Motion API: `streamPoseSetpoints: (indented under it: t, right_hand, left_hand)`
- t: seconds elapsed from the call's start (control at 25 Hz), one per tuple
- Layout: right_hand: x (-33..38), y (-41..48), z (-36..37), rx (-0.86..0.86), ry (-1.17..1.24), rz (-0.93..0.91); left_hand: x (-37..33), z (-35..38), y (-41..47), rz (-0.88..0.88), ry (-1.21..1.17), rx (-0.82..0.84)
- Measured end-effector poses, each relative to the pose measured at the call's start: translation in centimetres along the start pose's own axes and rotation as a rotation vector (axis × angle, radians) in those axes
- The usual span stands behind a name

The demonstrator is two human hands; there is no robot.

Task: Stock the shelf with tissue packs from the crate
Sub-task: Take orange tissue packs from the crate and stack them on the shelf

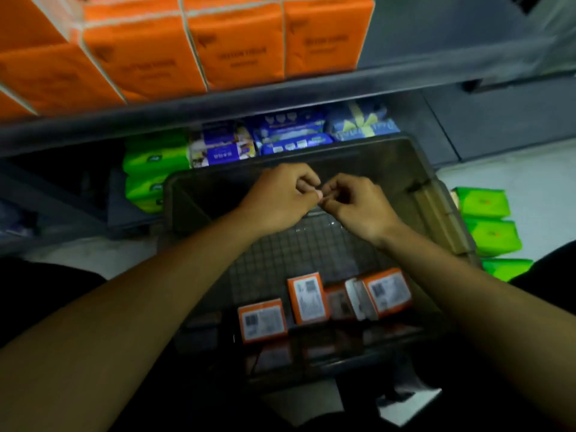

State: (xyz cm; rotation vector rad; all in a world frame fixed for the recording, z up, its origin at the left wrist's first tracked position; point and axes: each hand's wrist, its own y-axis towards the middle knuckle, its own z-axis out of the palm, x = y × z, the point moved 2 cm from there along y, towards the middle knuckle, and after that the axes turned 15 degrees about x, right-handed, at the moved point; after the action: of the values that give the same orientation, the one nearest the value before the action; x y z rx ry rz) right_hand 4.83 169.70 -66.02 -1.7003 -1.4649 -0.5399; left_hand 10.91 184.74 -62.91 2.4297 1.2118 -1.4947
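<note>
My left hand [280, 198] and right hand [358, 207] pinch what looks like clear film [324, 219] over the crate [383, 163]; best to part it evenly before lifting the orange packs [308, 299] at 6 o'clock.

Orange tissue pks [308, 297] upright in dark crate [442, 219], more on shelf [280, 95]

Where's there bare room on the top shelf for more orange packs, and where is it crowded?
Free: the upper shelf right of the last orange pack. Also the mesh floor of the crate, beyond its small orange packs. Crowded: the shelf's left part, packed edge to edge.
</note>
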Motion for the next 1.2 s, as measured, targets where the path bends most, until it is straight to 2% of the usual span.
streamPoseSetpoints:
  t: [0.12, 0.28, 0.44, 0.68, 0.8, 0.88, 1.08, 1.2]
  right_hand:
    - [-3.4, 0.2, 3.2, 0.089, 0.009, 0.113]
    - [-7.7, 1.1, 7.8, 0.291, -0.001, 0.249]
    - [-11.9, 2.0, 12.0, 0.498, -0.136, 0.331]
    - [-16.1, 4.1, 16.6, 0.538, -0.159, 0.321]
    - [-17.2, 4.7, 17.2, 0.581, -0.111, 0.343]
    - [-17.7, 5.1, 17.7, 0.593, -0.035, 0.353]
    - [-18.3, 5.6, 17.7, 0.519, 0.117, 0.475]
    - [-17.7, 5.1, 17.1, 0.541, 0.203, 0.539]
  left_hand:
    - [2.9, 3.1, 0.4, -0.121, 0.010, 0.073]
    - [7.4, 6.0, 0.8, -0.311, 0.090, 0.191]
    - [12.8, 9.6, 2.2, -0.495, 0.001, 0.245]
    - [18.0, 15.6, 3.0, -0.651, -0.107, 0.353]
    - [18.6, 16.8, 3.7, -0.718, -0.236, 0.328]
    - [18.3, 17.4, 4.2, -0.761, -0.417, 0.286]
    - [18.8, 17.2, 4.5, -0.904, -0.668, 0.073]
    - [18.7, 16.4, 4.3, -0.952, -0.781, -0.029]
